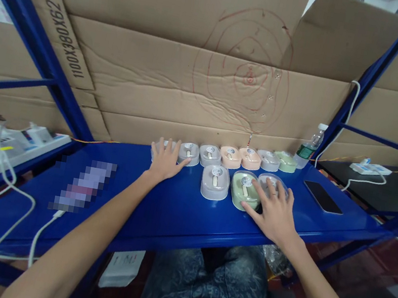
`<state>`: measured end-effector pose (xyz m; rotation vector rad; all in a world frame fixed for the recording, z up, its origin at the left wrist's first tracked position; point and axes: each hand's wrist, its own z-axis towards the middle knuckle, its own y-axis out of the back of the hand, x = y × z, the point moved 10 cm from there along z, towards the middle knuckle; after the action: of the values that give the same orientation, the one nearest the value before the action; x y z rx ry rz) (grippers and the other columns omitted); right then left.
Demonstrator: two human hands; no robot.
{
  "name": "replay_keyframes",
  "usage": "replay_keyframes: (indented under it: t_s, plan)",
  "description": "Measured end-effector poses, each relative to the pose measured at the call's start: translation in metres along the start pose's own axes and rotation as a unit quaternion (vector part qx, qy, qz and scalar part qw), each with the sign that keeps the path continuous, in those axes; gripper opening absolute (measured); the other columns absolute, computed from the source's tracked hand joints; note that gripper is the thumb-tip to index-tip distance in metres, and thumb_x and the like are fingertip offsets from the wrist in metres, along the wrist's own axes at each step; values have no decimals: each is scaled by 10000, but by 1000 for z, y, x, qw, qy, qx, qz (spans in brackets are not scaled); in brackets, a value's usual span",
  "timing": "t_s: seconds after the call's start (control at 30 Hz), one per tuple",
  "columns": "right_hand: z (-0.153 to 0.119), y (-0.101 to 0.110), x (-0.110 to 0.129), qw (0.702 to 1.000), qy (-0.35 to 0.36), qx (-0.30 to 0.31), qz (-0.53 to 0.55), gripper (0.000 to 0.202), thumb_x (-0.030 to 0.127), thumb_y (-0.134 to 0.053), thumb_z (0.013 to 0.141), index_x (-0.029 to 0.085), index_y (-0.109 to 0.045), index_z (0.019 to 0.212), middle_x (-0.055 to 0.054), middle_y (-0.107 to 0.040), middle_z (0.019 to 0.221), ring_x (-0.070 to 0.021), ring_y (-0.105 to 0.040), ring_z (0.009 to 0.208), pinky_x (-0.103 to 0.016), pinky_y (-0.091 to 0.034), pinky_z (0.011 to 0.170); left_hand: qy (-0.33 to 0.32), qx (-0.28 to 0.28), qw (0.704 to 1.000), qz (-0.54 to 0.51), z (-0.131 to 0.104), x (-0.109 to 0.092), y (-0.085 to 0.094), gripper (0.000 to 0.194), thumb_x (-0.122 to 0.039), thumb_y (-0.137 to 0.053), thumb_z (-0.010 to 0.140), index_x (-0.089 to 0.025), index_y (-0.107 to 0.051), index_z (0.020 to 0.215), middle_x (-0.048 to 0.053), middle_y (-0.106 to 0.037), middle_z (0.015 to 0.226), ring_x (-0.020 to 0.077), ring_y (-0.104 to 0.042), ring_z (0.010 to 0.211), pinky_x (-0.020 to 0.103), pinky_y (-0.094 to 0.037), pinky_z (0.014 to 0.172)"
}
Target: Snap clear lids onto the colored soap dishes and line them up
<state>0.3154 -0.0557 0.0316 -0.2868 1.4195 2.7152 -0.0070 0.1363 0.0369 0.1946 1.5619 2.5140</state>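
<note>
Both spread wide, holding nothing: right hand (274, 211) has the front green box (240, 191) by its thumb; left hand (164, 161) is farther off.

Blue bench (165, 210) bearing lidded boxes (230, 158) in two rows, the longer behind, three in front; at right, a clear bottle (304, 152) and dark phone (323, 196); at left, a blurred device (83, 187) joined to a white cable (57, 215).

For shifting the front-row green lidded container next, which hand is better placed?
Probably the right hand: it overlaps the right edge of that green lidded container. The left hand is farther away, at the left end of the back row of containers.
</note>
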Motion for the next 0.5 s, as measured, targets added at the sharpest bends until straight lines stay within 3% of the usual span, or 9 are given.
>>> replay_keyframes:
  t_s: [0.1,0.17,0.3,0.4,0.5]
  plan:
    - [0,0,0,1000,1,4,2,729,746,-401,1038,319,-492,1621,-179,-517,1627,-489,-396,1501,-738,-281,1207,-30,-22,998,-47,-3,-8,15,813,-645,-351,1079,-87,-368,1669,269,-318,1734,496,-169,1641,703,-129,1293]
    - [1,1,-2,1000,3,7,12,730,747,-407,1034,321,-497,1620,-177,-519,1624,-492,-396,1500,-742,-286,1204,-54,-33,993,-95,-11,-25,30,746,-595,-344,1093,-92,-408,1641,252,-352,1722,462,-216,1638,669,-175,1303]
    - [3,9,-11,999,-8,-3,41,804,807,-448,985,327,-482,1629,-157,-485,1650,-509,-352,1530,-760,-285,1200,-170,-30,967,-188,-51,-94,66,645,-579,-361,1114,-189,-437,1623,163,-433,1696,355,-340,1605,579,-256,1319]
    - [6,9,-13,999,-19,-11,42,919,894,-470,915,311,-490,1625,-168,-472,1656,-528,-353,1520,-768,-290,1187,-196,23,960,-198,-78,-135,70,756,-697,-558,1019,-305,-423,1651,132,-344,1746,438,-273,1620,652,-287,1289]
    - [9,4,-9,999,-23,-12,31,979,938,-479,872,282,-529,1597,-184,-539,1598,-520,-396,1478,-753,-299,1177,-179,62,963,-190,-87,-156,56,844,-704,-668,956,-330,-407,1666,150,-283,1765,536,-223,1610,748,-302,1238]
